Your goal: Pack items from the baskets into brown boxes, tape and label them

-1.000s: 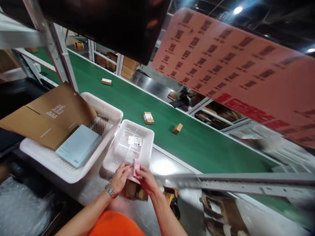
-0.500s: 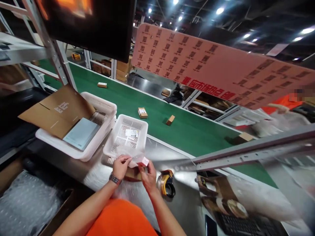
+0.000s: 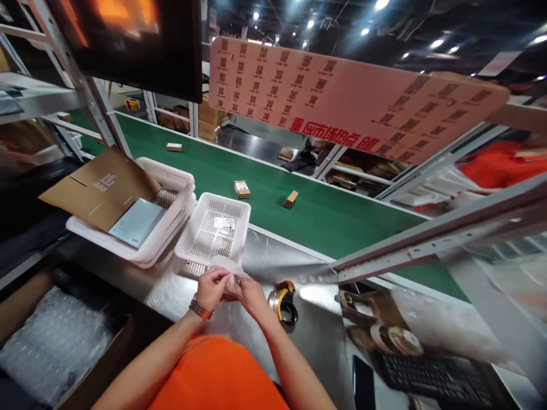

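Note:
My left hand (image 3: 211, 287) pinches the edge of a thin, see-through plastic bag (image 3: 227, 266). From the other side, my right hand (image 3: 252, 295) is closed on the same bag, its fingertips close to those of the left. Whatever is inside the bag is hidden by my fingers. Just beyond the hands stands a white plastic basket (image 3: 183, 250) with a white printed label (image 3: 224, 223) in it. A yellow and black tape dispenser (image 3: 285, 304) rests on the metal table (image 3: 314, 341) to the right of my right hand.
Stacked white baskets (image 3: 186, 196) at left hold an opened brown carton (image 3: 102, 185) and a light blue box (image 3: 137, 222). Small parcels (image 3: 242, 189) lie on the green conveyor (image 3: 325, 219). At right are a metal post (image 3: 427, 239), a keyboard (image 3: 436, 378) and a phone (image 3: 363, 381).
The small red and white box seen at my right fingertips is now out of sight. My right hand has turned inward over the bag, closer to my left. The view has shifted slightly.

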A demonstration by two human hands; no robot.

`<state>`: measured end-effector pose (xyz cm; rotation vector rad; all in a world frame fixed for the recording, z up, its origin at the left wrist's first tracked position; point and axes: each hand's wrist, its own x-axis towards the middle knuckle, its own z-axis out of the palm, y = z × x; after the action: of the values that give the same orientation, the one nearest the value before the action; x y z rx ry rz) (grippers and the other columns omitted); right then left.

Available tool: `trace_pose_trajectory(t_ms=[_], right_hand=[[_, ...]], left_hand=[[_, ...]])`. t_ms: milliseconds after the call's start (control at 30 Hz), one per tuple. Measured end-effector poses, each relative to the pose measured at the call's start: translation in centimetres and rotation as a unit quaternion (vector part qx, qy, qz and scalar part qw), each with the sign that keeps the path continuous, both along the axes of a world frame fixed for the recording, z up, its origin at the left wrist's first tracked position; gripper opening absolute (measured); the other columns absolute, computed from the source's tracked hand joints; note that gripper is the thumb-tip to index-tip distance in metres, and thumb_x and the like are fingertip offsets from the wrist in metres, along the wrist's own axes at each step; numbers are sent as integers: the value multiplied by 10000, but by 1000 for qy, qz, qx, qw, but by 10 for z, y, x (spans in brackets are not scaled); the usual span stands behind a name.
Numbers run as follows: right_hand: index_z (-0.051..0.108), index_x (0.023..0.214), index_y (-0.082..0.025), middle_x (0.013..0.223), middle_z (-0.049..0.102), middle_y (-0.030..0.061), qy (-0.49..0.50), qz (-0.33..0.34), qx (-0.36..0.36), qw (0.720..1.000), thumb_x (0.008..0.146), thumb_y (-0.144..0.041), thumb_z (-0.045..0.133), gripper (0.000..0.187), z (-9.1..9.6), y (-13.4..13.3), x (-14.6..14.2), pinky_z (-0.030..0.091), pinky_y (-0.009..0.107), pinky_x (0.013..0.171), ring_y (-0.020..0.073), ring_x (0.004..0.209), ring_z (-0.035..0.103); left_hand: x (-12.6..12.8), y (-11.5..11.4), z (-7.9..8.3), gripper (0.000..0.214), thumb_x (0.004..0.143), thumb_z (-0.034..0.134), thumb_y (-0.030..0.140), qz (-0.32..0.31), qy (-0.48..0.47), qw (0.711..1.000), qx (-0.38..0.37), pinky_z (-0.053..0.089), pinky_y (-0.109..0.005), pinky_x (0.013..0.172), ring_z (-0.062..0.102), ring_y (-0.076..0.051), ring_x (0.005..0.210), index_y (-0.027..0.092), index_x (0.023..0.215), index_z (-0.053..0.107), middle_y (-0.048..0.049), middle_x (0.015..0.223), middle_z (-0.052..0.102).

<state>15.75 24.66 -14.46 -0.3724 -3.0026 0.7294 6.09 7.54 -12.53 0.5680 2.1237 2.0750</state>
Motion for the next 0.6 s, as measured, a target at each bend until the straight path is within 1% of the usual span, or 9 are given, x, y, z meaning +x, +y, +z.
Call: trace_pose_trajectory(t_ms=[67,133,200,267,367,433,500,567,600], right_hand=[[841,1163,-210,1020,904,113,30,12,-1,999,1146,-295,575,280,6,5,8,582,310,770,259,861,840],[811,1303,-207,1138,909,140,104,12,-17,994,1156,-433,613,335,9,7,19,625,332,811,274,913,863],[774,1365,-183,1148,899,165,173,-6,-17,985,1047,-615,765,537,7,8,29,642,358,775,308,892,865],[763,1356,-164,1116,887,177,200,-41,-18,979,936,-683,849,674,5,7,34,623,368,714,333,859,853],[804,1280,-188,1097,880,170,176,-103,-90,975,962,-591,771,515,4,8,31,577,356,711,312,839,817],[845,1073,-216,962,865,138,147,-140,-183,962,950,-600,732,419,6,12,26,552,357,721,290,800,771],[806,850,-231,789,802,100,132,-169,-254,943,940,-707,686,499,8,18,24,538,360,704,267,733,714],[754,765,-227,681,721,56,143,-217,-332,907,898,-817,700,608,10,24,26,514,343,649,227,651,643],[742,770,-221,652,686,28,155,-249,-384,875,850,-848,757,632,11,26,29,492,324,609,200,609,602]], left_hand=[[-5,-1,6,285,886,859,507,25,-11,1000,8,686,-360,823,825,-236,870,235,825,917,-92,905,883],[-8,0,16,287,888,871,506,26,-23,999,13,693,-358,836,829,-233,878,226,846,920,-97,932,885],[-4,4,29,247,899,874,465,-5,-26,999,22,696,-350,845,831,-229,895,225,868,925,-98,958,887],[3,13,42,201,915,866,418,-55,-19,998,34,698,-346,876,833,-227,927,228,891,929,-95,983,888],[11,25,53,210,954,828,409,-123,-18,991,43,702,-343,901,824,-216,923,224,947,926,-86,982,874],[10,27,52,246,969,806,423,-138,-18,990,32,701,-333,874,814,-212,932,215,1040,917,-87,1016,859],[5,22,45,312,962,812,433,-128,-4,992,6,700,-342,871,804,-225,996,215,1171,891,-96,1103,837],[1,14,32,407,933,844,430,-104,3,994,-36,699,-383,941,788,-255,1117,219,1281,846,-113,1220,809],[0,11,24,455,910,868,425,-95,-10,993,-65,693,-409,988,778,-272,1172,215,1312,824,-124,1268,797]])
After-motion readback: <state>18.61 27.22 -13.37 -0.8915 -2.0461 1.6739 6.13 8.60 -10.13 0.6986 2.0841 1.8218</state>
